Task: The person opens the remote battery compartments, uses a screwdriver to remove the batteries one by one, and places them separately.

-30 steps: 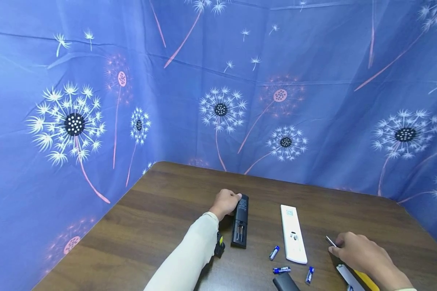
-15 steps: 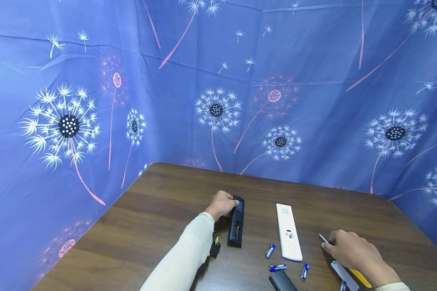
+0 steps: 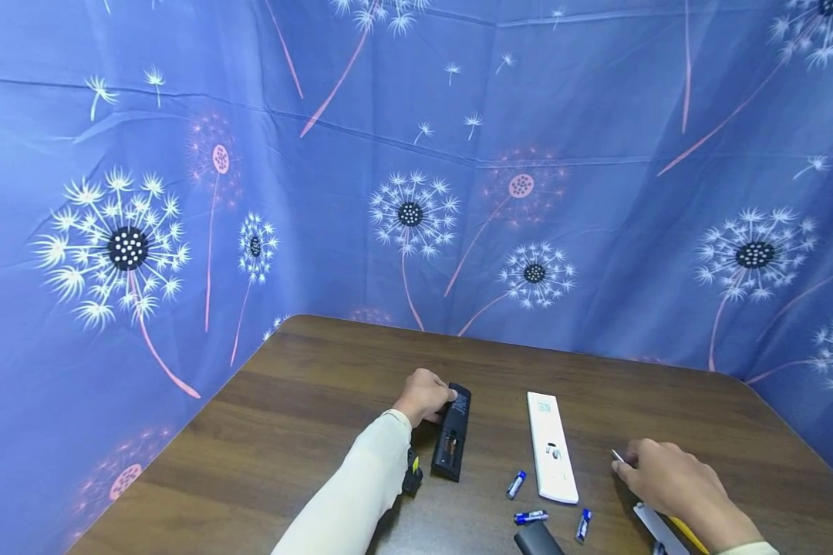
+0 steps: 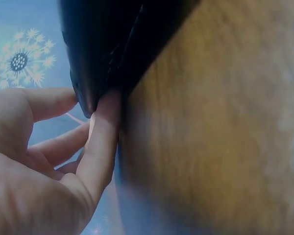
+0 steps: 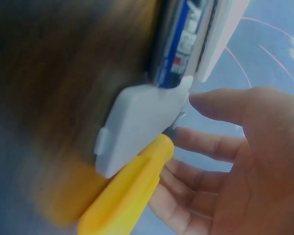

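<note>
My left hand grips the upper end of a black remote control, its back facing up and its battery compartment uncovered. Coppery parts show inside the compartment. In the left wrist view, the thumb and a finger lie on opposite sides of the remote's end. My right hand rests over a yellow-handled screwdriver lying on the table. Between the parted thumb and index fingertip sits its metal tip. Next to it are a white battery cover and a blue battery.
A white remote control lies between my hands. Several blue batteries are near it, one battery at its left. A dark flat piece sits at the front edge of view. Blue dandelion-print cloth hangs behind the wooden table.
The black remote has turned slightly in my left hand, its lower end shifting left. My right hand stays over the screwdriver. The head view has shifted a little.
</note>
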Demonstrator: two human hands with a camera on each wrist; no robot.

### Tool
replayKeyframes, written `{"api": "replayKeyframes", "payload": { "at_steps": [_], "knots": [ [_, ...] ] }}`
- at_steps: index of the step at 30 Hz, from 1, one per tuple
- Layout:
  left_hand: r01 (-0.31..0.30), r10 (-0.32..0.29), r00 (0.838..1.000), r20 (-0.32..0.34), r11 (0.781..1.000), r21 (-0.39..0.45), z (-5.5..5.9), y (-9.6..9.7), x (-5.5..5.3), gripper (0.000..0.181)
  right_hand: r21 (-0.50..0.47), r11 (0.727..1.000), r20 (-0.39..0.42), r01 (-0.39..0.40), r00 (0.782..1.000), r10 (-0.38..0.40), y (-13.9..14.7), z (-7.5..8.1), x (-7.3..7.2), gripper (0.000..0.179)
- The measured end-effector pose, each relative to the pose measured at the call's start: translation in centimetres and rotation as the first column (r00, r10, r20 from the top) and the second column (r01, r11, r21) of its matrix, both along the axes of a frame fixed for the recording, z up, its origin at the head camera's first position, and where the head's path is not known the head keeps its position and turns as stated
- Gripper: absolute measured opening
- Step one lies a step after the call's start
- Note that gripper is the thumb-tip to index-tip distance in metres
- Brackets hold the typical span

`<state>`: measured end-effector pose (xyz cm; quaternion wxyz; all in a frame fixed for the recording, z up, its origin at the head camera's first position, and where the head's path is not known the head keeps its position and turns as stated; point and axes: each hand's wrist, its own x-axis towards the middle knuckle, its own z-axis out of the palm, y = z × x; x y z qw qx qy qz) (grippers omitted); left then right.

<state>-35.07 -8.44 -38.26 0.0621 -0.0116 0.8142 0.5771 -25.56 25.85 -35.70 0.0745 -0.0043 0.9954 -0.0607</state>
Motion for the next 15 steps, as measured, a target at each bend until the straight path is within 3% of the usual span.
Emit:
{"api": "replayKeyframes", "payload": {
  "at_steps": [8, 15],
  "knots": [
    [0.010, -0.008, 1.000, 0.022, 0.998, -0.066, 0.4, -0.7, 0.5, 0.020, -0.001, 0.999, -0.095, -0.043, 0.995, 0.043, -1.4, 0.5, -0.1, 0.037],
    [0.001, 0.001, 1.000, 0.016, 0.987, -0.158, 0.9, -0.7, 0.2, 0.026, 0.001, 0.997, -0.143, -0.071, 0.987, 0.070, -2.5, 1.6, -0.8, 0.034]
  ]
}}
